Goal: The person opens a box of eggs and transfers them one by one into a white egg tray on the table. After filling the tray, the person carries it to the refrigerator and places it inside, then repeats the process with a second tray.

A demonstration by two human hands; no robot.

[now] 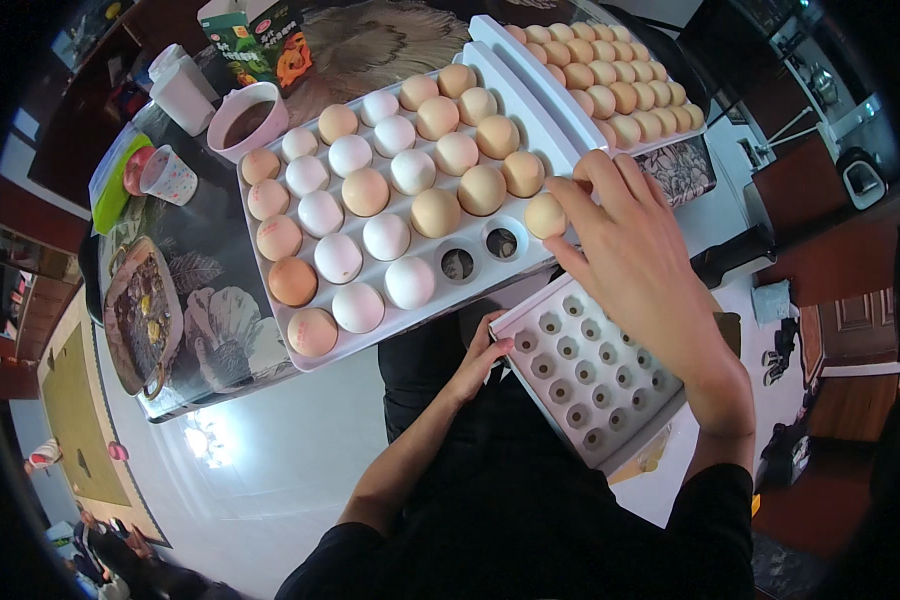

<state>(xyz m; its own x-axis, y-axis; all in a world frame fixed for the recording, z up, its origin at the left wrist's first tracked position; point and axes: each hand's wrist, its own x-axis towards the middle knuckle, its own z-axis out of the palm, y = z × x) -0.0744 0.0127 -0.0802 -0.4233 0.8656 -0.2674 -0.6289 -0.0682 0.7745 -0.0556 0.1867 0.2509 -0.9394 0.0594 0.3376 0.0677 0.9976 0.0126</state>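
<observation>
A white plastic egg tray [435, 315] lies on the table edge in front of me, holding rows of white and brown eggs. Two round holes near its front right corner have no egg. My right hand [630, 247] pinches a light brown egg [546, 216] between thumb and fingers at the tray's right front corner; whether the egg rests in a hole cannot be told. Below, my left hand [482, 364] grips the left corner of a white box with a perforated insert [585, 372]. No eggs show in the insert's visible holes; my right forearm hides part of it.
Behind at right stands a second tray full of brown eggs [622, 94]. To the left are a pink bowl of dark liquid [247, 124], a spotted paper cup [169, 176], a white bottle [182, 97], a green carton [259, 45] and a two-handled pan with food [144, 315].
</observation>
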